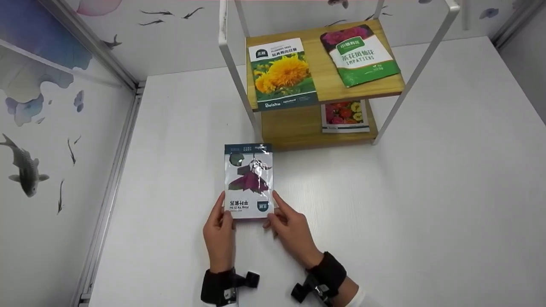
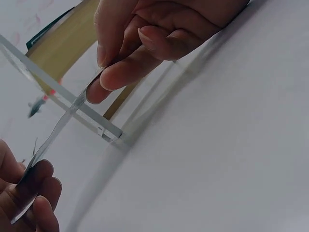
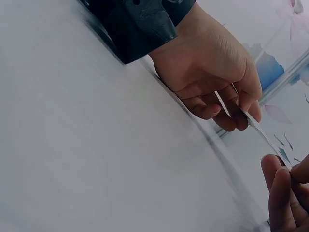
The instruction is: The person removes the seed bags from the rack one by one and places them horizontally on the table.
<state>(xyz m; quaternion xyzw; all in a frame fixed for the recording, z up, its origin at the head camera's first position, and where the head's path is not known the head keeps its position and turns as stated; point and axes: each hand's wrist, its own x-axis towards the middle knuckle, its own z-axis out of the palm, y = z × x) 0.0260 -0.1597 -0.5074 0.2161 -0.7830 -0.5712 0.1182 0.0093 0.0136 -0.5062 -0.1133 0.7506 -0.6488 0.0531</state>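
A seed packet (image 1: 249,181) with a purple leaf picture faces up, its printing upside down in the head view. My left hand (image 1: 219,234) pinches its near left edge, thumb on top. At the near right corner my right hand (image 1: 294,228) pinches it the same way. Seen almost edge-on in the left wrist view, the packet (image 2: 70,111) is a thin strip stretched between both hands, raised over the white table (image 2: 217,159). The right wrist view also shows its thin edge (image 3: 265,135) between the fingers.
Beyond the packet stands a two-tier wooden shelf (image 1: 320,91) with a white frame (image 1: 416,79). A yellow-flower packet (image 1: 281,74) and an impatiens packet (image 1: 360,55) lie on the upper tier; a mixed-flower packet (image 1: 344,116) lies below. Painted panels (image 1: 55,128) wall the left side.
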